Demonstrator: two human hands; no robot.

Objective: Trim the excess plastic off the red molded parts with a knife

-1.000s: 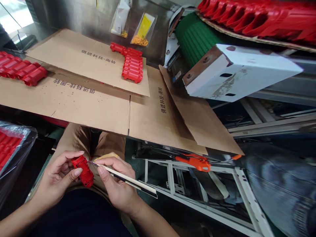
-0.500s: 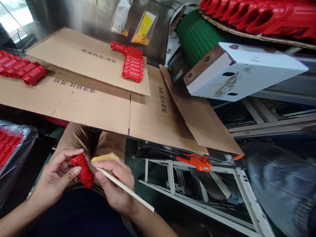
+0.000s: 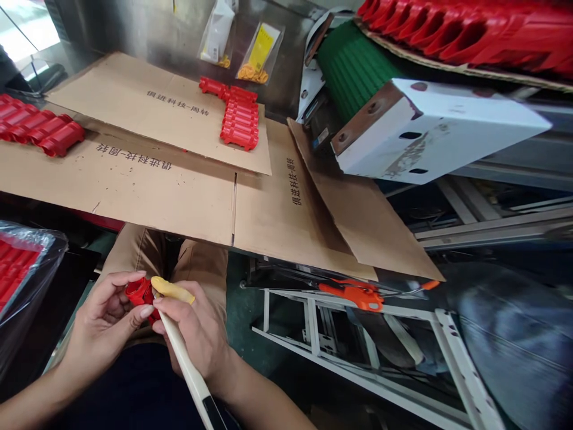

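My left hand (image 3: pixel 101 316) is closed on a hollow red plastic part (image 3: pixel 138 291), held over my lap with fingers and thumb around its near end. My right hand (image 3: pixel 199 331) grips a slim cream-handled tool (image 3: pixel 181 352) whose handle slants down toward me and ends in black. At the red part the tool's tip is mostly hidden behind my fingers. A yellow finger cot (image 3: pixel 172 290) covers one right fingertip, right beside the part. Some right fingers also seem to touch the part's lower side, which is largely covered.
Cardboard sheets (image 3: pixel 192 203) cover the bench, bearing a row of red parts (image 3: pixel 240 122) and another red group (image 3: pixel 60 136). A plastic-lined bin (image 3: pixel 58 239) stands left. Orange-handled pliers (image 3: pixel 353 295) hang right, under a white metal bracket (image 3: pixel 439 131). Small bags (image 3: pixel 262 51) lie behind.
The red part has turned in my left hand, showing its open round end. My right hand has moved left against it, and the tool handle has swung to point more steeply toward me.
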